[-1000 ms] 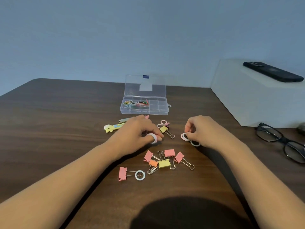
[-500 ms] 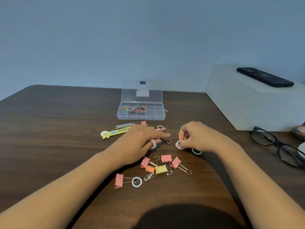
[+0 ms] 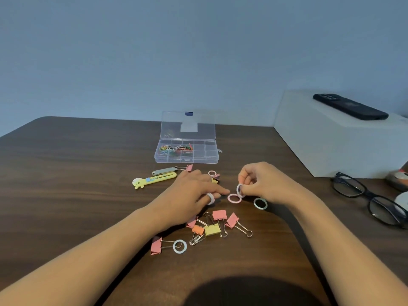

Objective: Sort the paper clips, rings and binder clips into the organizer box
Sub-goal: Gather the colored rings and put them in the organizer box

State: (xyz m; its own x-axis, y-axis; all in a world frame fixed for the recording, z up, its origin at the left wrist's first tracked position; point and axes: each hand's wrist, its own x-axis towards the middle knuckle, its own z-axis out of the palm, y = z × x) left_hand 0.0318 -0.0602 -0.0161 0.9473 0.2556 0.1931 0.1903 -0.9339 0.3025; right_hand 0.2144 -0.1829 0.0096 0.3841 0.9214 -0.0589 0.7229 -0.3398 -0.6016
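Note:
The clear organizer box point(image 3: 186, 159) stands open at the back, with colored paper clips point(image 3: 176, 149) in its left compartments. My left hand point(image 3: 189, 195) holds a pale ring point(image 3: 209, 198) at its thumb, and its forefinger stretches toward a pink ring point(image 3: 234, 198) lying flat. My right hand point(image 3: 265, 184) pinches another pale ring point(image 3: 240, 191) upright, just above the pink one. A light blue ring point(image 3: 260, 204) lies under the right wrist. Several pink, orange and yellow binder clips point(image 3: 216, 226) lie in front of my hands. A pink binder clip point(image 3: 156, 245) touches a white ring point(image 3: 180, 246).
A yellow cutter point(image 3: 154, 180) and a grey tool point(image 3: 164, 171) lie left of the box, beside one more pink binder clip point(image 3: 189, 167). A small pink ring point(image 3: 212, 173) lies with clips behind my left hand. A white block point(image 3: 331, 146) carries a black phone point(image 3: 350, 107). Glasses point(image 3: 371, 199) lie at the right.
My left forefinger has stretched out to the right toward the pink ring. My right hand has raised one ring upright off the table, uncovering the pink ring and the light blue ring.

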